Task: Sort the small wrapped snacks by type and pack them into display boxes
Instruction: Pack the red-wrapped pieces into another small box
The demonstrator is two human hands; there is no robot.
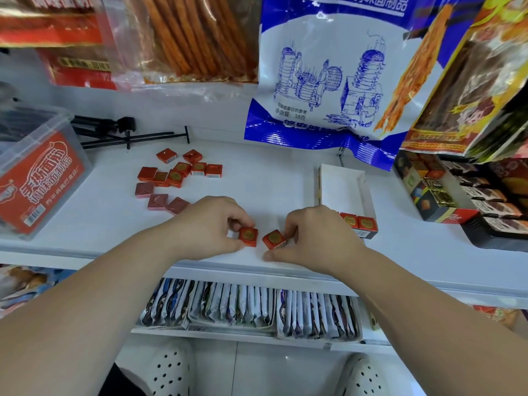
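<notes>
My left grip point(211, 224) pinches one red square snack point(248, 237) and my right grip point(314, 235) pinches a second red snack point(274, 239). Both are at the shelf's point(271, 181) front edge, just apart. The white display box point(345, 192) lies toward the right end, with two packed pieces point(357, 221) at its near end. The loose pile point(177, 175) sits back-left.
</notes>
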